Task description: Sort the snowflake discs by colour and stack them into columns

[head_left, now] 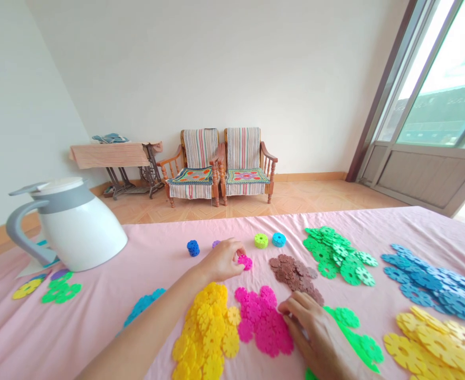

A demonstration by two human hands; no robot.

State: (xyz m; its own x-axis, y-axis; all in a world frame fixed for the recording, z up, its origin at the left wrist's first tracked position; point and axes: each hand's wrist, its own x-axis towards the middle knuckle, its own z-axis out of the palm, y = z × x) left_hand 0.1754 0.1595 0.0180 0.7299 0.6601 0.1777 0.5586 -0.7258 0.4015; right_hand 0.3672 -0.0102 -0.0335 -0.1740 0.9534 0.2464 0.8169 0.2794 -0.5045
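In the head view my left hand [225, 259] reaches to the middle of the cloth, its fingers closed at the edge of a small pink stack of notched plastic discs [245, 263]. My right hand [315, 328] is curled at the right edge of a loose pile of pink discs [264, 322]; what its fingertips hold, if anything, is hidden. Left of that pile lies a heap of yellow discs [206, 332]. Brown discs [291, 272] lie just beyond my right hand, and green discs [369, 348] show beside its wrist.
Small stacks, dark blue [193, 248], lime [261, 241] and light blue [278, 239], stand farther back; a purple piece is partly covered. A white jug [82, 227] stands left. Green [331, 253], blue [430, 282] and yellow piles [434, 343] spread right. Two armchairs [243, 153] stand behind.
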